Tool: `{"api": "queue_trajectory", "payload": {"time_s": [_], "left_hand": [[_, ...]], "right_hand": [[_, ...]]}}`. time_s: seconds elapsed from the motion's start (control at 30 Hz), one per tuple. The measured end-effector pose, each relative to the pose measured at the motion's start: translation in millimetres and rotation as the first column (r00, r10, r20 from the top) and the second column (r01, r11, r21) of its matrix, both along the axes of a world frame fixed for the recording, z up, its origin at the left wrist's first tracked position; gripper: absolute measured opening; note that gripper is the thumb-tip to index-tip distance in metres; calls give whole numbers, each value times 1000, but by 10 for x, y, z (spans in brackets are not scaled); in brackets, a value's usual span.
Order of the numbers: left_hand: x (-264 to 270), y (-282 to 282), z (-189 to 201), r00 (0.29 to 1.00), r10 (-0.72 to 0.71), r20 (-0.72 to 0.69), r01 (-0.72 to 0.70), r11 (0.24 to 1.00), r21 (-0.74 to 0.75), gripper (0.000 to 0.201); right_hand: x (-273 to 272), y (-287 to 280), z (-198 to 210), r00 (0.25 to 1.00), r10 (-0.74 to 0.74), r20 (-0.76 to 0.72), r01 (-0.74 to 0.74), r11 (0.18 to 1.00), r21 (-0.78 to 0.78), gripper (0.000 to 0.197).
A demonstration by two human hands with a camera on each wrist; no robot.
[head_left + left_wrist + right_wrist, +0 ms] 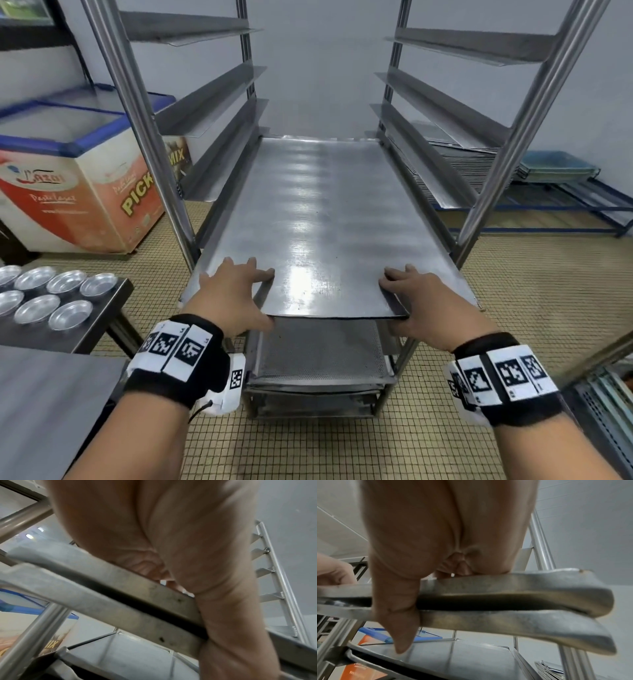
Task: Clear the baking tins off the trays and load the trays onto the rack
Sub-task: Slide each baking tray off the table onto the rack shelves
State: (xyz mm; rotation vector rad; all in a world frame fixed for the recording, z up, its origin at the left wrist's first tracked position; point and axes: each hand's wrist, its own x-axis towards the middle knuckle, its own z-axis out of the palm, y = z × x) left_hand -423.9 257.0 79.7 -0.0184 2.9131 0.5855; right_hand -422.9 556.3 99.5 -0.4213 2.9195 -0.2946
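A flat metal tray (308,212) lies partway into the rack (147,137), on top of a second, wider tray (455,281). My left hand (233,291) grips the near left corner, fingers on top and thumb under the edge. My right hand (421,301) grips the near right corner the same way. In the left wrist view the thumb (223,615) crosses two stacked tray edges (120,577). The right wrist view shows the thumb (397,608) across both edges (522,585) too. Several small round baking tins (51,294) sit on a steel table (102,335) at the left.
Perforated trays (318,349) fill the rack's lower rails; the angled rails above stand bare. A chest freezer (68,178) stands at the left beside the rack. A stack of trays (472,164) rests on a low blue frame at the back right. The floor is tiled.
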Motion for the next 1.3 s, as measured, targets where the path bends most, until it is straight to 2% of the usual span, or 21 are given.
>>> {"api": "queue_trajectory", "payload": {"time_s": [0.13, 0.2, 0.57, 0.67, 0.9, 1.2, 1.3], "left_hand": [[-246, 5, 9, 1000, 4, -7, -4, 1000, 6, 100], [-360, 15, 27, 1000, 10, -13, -10, 1000, -8, 99], [-987, 22, 91, 999, 14, -32, -14, 1000, 0, 96], [-1106, 23, 99, 998, 23, -57, -23, 1000, -3, 94], [-1295, 42, 125, 997, 46, -59, -45, 999, 20, 91], [-1476, 43, 162, 999, 8, -43, -10, 998, -57, 88], [-1473, 65, 146, 999, -8, -54, -1, 986, -166, 85]], "right_hand": [[-267, 3, -14, 1000, 24, 9, -25, 999, 34, 71], [-409, 8, -19, 999, 41, -1, -41, 998, 42, 72], [-1105, 41, -55, 994, 96, -47, -95, 995, 27, 27], [-1254, 33, -60, 992, 105, -63, -102, 993, 50, 31], [-1450, 4, -23, 996, 81, -46, -78, 995, 61, 26], [-1650, -34, -58, 989, 106, -99, -93, 987, 133, 17], [-1638, -35, -117, 978, 131, -160, -101, 978, 180, 15]]}}
